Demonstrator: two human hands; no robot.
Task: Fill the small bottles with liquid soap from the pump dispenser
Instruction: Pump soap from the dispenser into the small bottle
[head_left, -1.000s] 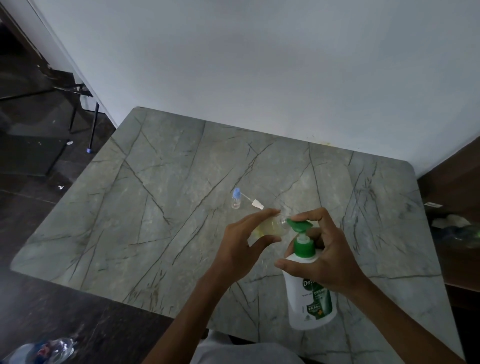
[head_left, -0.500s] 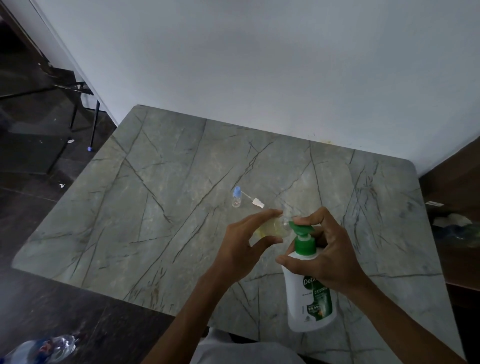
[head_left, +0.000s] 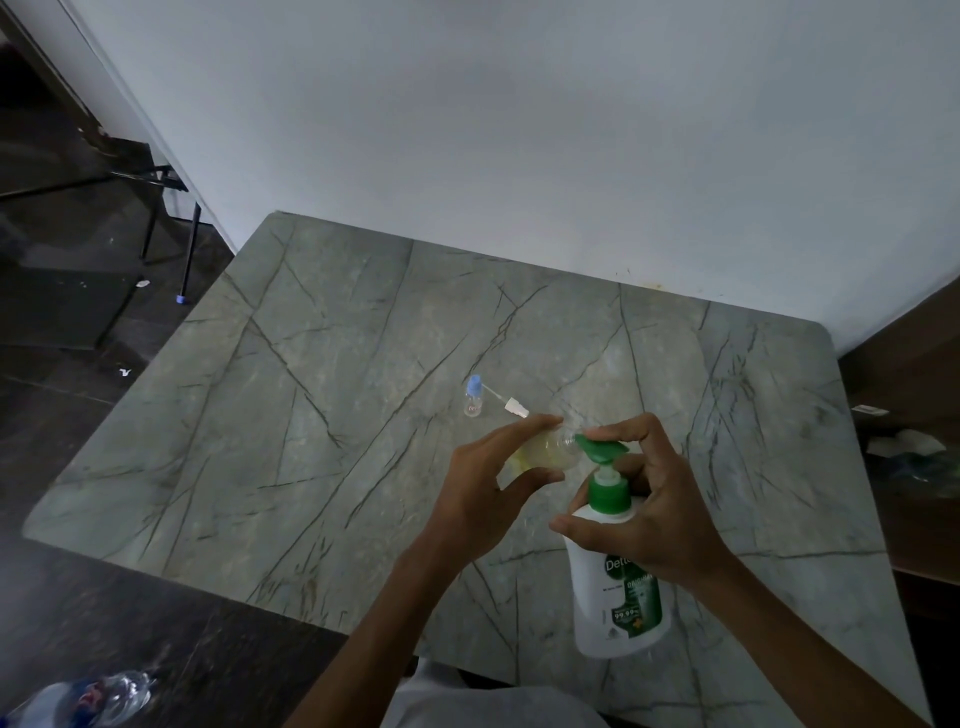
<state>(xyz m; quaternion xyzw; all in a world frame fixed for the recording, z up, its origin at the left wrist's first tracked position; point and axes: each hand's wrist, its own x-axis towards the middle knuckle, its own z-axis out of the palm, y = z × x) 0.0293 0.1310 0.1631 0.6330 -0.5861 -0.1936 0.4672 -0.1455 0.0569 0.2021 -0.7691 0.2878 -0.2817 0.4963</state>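
1. a plastic water bottle (head_left: 88, 701) is seen lying on the dark floor (head_left: 104, 597), far to the left of the left hand and nearer the camera.
2. a small capped bottle (head_left: 473, 397) with a blue cap is stood upright on the worktop (head_left: 311, 415), beyond the left hand and apart from it.
3. a white cap with a thin tube (head_left: 511, 404) is laid just beside it, close to the left fingertips.
4. the left hand (head_left: 488, 488) is closed on a small clear bottle (head_left: 545, 452) holding yellowish liquid, pinched between thumb and fingers and tilted toward the right hand.
5. the bottle's mouth is held at the green nozzle of the pump dispenser (head_left: 618, 582).
6. the right hand (head_left: 654, 514) is wrapped around the dispenser's neck, with a finger laid on the pump head.
7. the dispenser's base is seen over the worktop below the right hand; contact cannot be told.
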